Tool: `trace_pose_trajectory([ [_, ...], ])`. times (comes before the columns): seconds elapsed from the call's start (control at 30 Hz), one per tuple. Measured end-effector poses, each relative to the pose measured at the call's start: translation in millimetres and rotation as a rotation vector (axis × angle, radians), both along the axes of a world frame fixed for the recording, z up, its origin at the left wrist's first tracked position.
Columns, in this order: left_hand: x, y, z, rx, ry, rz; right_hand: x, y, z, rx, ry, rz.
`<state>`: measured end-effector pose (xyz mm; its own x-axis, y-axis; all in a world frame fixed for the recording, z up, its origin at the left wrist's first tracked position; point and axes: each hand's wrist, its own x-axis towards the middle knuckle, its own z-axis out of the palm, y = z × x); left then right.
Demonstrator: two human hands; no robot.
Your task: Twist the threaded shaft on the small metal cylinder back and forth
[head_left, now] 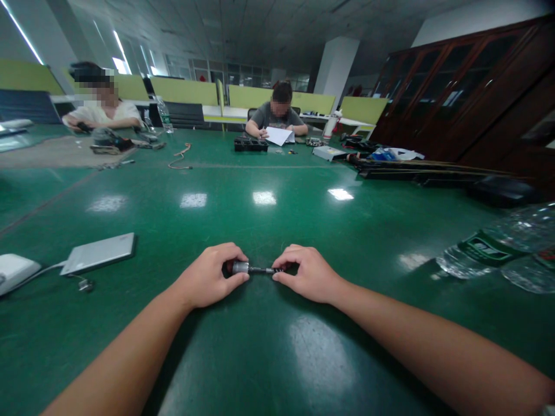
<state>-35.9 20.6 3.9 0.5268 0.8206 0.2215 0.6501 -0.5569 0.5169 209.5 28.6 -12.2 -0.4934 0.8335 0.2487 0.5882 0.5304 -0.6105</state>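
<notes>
I am making out no readable word or number. Off to my right, a clear bottle (pixel 505 241) is showing a green label (pixel 485 248) with bold white characters, but they are blurring too much for me to read. Just beside it, a second bottle (pixel 531 274) is carrying a reddish mark (pixel 548 257) I am failing to decipher. Across the table (pixel 260 225), a third bottle (pixel 164 114) is bearing greenish labelling, too small to tell.

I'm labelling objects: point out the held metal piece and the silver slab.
Held metal piece (pixel 260 270), head view: middle of its thin shaft.
Silver slab (pixel 99 253), head view: its flat top face.
</notes>
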Motion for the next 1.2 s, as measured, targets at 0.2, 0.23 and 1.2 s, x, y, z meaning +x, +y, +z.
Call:
trace_pose_trajectory([
  [0.2,-5,3,-2.3,0.0,0.009,0.041,1,1,1.2,-0.011,-0.029,-0.079],
  [0.23,-6,3,-2.3,-0.002,0.012,0.044,1,2,1.1,-0.014,-0.034,-0.09],
  [1.2,17,-7,-3.6,-0.071,-0.066,-0.022,-2,-2,-3.4,-0.007,0.083,0.082],
])
